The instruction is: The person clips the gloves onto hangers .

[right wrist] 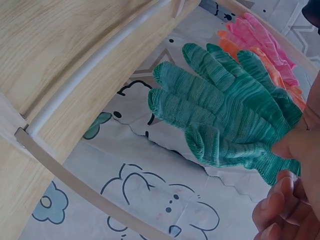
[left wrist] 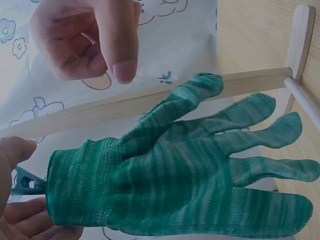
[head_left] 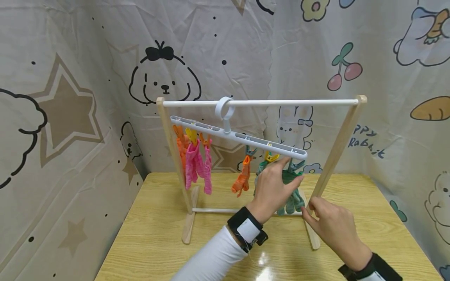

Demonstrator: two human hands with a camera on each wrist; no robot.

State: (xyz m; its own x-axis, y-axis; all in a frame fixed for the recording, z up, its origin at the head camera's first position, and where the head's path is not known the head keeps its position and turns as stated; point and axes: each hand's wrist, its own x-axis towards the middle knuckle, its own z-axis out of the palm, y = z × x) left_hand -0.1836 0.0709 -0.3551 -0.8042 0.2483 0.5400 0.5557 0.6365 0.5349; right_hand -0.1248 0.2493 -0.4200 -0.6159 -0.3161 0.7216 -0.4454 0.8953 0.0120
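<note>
A small wooden drying rack [head_left: 337, 152] stands on the bench [head_left: 158, 234], and a white clip hanger [head_left: 239, 137] hangs tilted from the rack's white top rail, its right end lower than its left. The left hand [head_left: 273, 187] is raised to that low right end, fingers [left wrist: 15, 150] curled at the cuff of a green glove [left wrist: 175, 175] where a teal clip [left wrist: 25, 184] holds it; from the left wrist view the thumb and fingers seem to pinch the cuff beside the clip. The green glove hangs from the hanger's right end, just inside the rack's right leg, fingers pointing down toward the rack's lower crossbar. The right hand [head_left: 334, 224] sits near the foot of the rack's right leg, fingers loosely curled and holding nothing. Toward the rack's left leg hang pink gloves [head_left: 197, 166] and an orange one [head_left: 181, 146]; another orange glove [head_left: 242, 177] hangs near the hanger's middle.
</note>
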